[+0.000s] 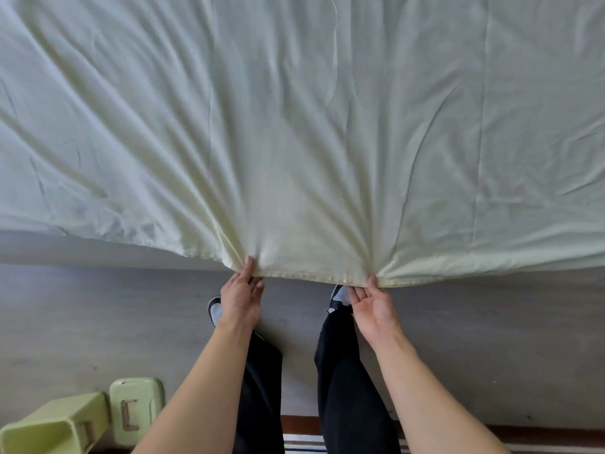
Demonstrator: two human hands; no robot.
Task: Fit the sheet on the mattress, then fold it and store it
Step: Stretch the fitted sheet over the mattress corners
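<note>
- Pale-green sheet point(294, 126) lies spread and wrinkled over the mattress point(82, 249).
- Left hand point(240, 298) and right hand point(375, 304) each pinch its near hem.

Your forearms are bare, with no sleeves, watch or rings showing on your left hand point(241, 298) or right hand point(376, 304). You wear loose black trousers point(347, 371), and below their hems sit shoes point(214, 309) with black edging and pale grey-white uppers.
</note>
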